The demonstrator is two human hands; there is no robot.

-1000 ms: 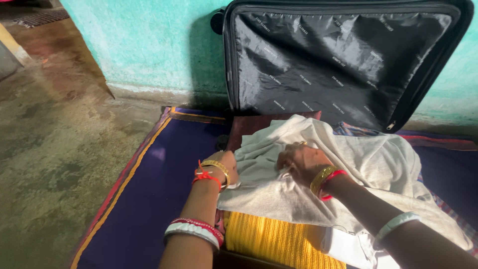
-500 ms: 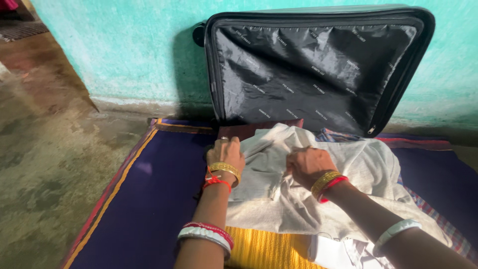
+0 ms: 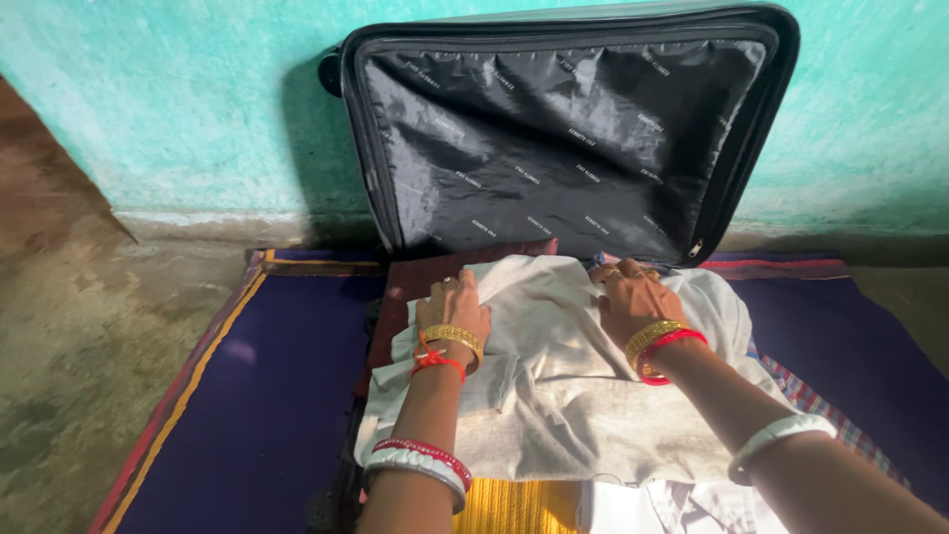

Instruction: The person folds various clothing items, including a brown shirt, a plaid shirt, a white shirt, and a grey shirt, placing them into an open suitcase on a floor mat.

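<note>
Cloth (image 3: 563, 396): off-white, creased, half folded.
Pose: lying flat, spread over the packed clothes.
Place: on top in the open black suitcase (image 3: 554, 129), its lid upright behind.

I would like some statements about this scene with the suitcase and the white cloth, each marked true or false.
1. Both hands rest on the white cloth. True: the left hand and the right hand press on it.
2. The suitcase lid is closed. False: it stands open against the turquoise wall.
3. A yellow fabric shows below the white cloth. True.
4. The suitcase lies on a bare floor. False: it lies on a dark blue mat.
5. The wrists are bare. False: both wear bangles.
</note>
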